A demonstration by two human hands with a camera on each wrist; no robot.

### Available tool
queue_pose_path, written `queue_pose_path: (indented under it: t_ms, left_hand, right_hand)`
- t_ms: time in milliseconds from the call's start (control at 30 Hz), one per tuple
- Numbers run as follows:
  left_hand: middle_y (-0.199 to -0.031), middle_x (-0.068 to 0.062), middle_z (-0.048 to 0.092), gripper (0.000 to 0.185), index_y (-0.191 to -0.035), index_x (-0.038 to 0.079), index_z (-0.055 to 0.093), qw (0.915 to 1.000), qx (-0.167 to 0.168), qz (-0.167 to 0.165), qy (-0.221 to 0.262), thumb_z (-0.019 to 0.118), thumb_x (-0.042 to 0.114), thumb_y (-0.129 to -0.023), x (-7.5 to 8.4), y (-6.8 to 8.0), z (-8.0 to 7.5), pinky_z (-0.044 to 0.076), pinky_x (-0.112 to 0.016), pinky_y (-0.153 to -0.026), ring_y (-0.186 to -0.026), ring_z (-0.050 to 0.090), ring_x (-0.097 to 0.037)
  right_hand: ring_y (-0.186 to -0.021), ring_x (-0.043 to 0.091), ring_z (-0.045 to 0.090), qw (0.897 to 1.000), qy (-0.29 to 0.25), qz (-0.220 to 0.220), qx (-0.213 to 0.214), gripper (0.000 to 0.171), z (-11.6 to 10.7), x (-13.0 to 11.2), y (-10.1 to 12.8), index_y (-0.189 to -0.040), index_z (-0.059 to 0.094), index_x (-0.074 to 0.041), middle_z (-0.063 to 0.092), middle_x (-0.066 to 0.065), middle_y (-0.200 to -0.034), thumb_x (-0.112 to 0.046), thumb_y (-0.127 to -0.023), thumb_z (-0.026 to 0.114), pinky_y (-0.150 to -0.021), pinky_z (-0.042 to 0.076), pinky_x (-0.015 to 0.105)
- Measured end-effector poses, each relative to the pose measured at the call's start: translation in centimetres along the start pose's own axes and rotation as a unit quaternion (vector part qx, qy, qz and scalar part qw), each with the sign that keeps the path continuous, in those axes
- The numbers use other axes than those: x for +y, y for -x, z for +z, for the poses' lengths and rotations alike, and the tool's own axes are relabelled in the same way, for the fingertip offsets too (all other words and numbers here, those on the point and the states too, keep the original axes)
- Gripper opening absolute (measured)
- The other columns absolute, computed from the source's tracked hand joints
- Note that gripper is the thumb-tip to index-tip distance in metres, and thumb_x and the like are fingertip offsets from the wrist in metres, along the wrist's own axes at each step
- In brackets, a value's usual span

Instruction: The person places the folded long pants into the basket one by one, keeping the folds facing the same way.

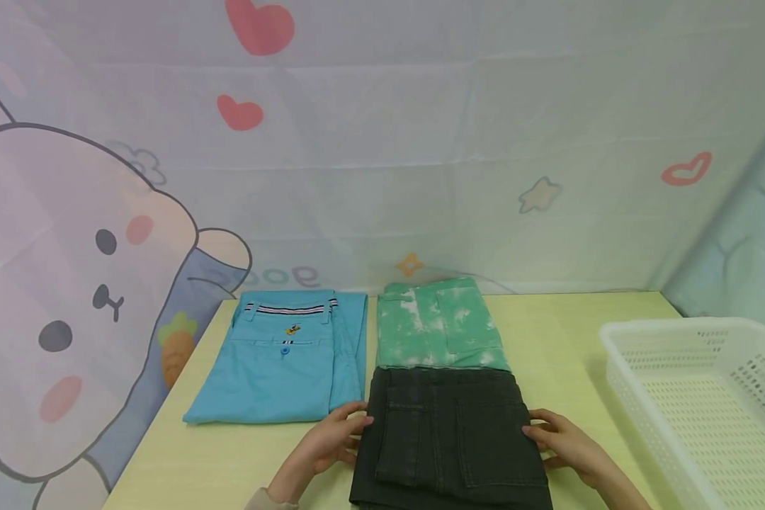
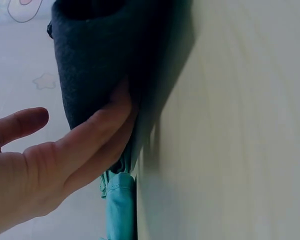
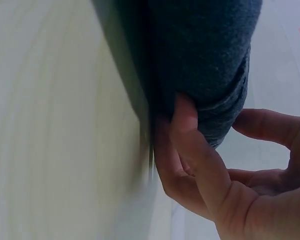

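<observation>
Folded black jeans (image 1: 452, 432) lie at the front middle of the table, a back pocket facing up. My left hand (image 1: 338, 435) is at their left edge. In the left wrist view its extended fingers (image 2: 97, 127) touch the thick folded side, while the thumb stands apart from the cloth. At the opposite edge, my right hand (image 1: 567, 446) holds the jeans' side. The right wrist view shows curled fingers (image 3: 185, 120) against the lower fold and the thumb at the upper edge. Green-and-white folded trousers (image 1: 440, 322) lie directly behind the jeans.
Light blue folded trousers (image 1: 280, 375) with a striped waistband trim lie on the left of the pale yellow table (image 1: 554, 326). A white perforated plastic basket (image 1: 650, 404) stands at the right. Behind the table hangs a cartoon-printed cloth (image 1: 382, 142).
</observation>
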State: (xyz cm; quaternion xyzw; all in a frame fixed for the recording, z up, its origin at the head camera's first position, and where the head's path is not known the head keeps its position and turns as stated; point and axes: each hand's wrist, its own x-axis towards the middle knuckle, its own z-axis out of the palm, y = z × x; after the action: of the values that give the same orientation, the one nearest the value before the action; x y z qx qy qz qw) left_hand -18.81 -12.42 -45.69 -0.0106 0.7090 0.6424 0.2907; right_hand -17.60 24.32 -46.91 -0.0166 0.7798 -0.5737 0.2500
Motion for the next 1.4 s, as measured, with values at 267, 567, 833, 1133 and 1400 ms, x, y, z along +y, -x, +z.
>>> queue_pose_path:
  t_ms: [267,567,833,1133,1400]
  left_hand:
    - [-0.108,-0.018,0.06,0.059,-0.137,-0.003,0.023,0.9996,-0.011,0.025,-0.002,0.052,0.016,-0.089,0.0,0.2,0.0,0.053,-0.038,-0.065,-0.084,0.064,-0.022]
    - [-0.112,-0.022,0.058,0.061,-0.137,-0.002,0.023,0.9989,-0.002,0.044,-0.012,0.054,0.007,-0.086,0.2,0.8,0.3,0.053,-0.035,-0.061,-0.076,0.063,-0.015]
    - [-0.112,-0.023,0.058,0.06,-0.137,-0.002,0.023,0.9986,-0.005,0.053,-0.002,0.052,0.003,-0.085,0.3,0.8,0.5,0.054,-0.037,-0.064,-0.08,0.062,-0.016]
    - [-0.109,-0.018,0.061,0.058,-0.137,-0.002,0.024,0.9982,0.002,0.061,0.004,0.05,0.002,-0.085,0.3,0.9,0.6,0.053,-0.037,-0.066,-0.078,0.063,-0.015]
    - [-0.116,-0.023,0.055,0.06,-0.138,0.0,0.023,0.9983,0.004,0.059,0.004,0.05,0.002,-0.085,0.5,1.0,0.4,0.051,-0.038,-0.068,-0.083,0.061,-0.016]
  right_hand:
    - [-0.089,0.02,0.06,1.0,-0.007,-0.024,-0.013,0.063,-0.2,0.4,0.2,-0.131,0.021,0.014,0.054,0.023,-0.113,-0.028,-0.092,0.048,-0.07,0.052,0.038]
    - [-0.086,0.017,0.059,0.998,-0.024,-0.041,-0.03,0.059,-0.2,0.3,0.5,-0.129,0.024,0.012,0.059,0.006,-0.106,-0.025,-0.091,0.049,-0.068,0.053,0.038]
    - [-0.083,0.016,0.059,0.998,-0.043,-0.04,-0.037,0.053,0.0,0.3,0.6,-0.124,0.027,0.01,0.058,0.001,-0.1,-0.023,-0.09,0.051,-0.067,0.053,0.037]
    - [-0.083,0.016,0.057,0.996,-0.07,-0.029,-0.051,0.051,0.3,0.5,0.5,-0.122,0.027,0.008,0.056,0.004,-0.1,-0.019,-0.088,0.053,-0.064,0.054,0.037]
    - [-0.088,0.017,0.059,0.991,-0.1,-0.047,-0.078,0.065,0.3,0.7,0.4,-0.133,0.011,0.009,0.055,0.0,-0.102,-0.015,-0.088,0.052,-0.068,0.054,0.04]
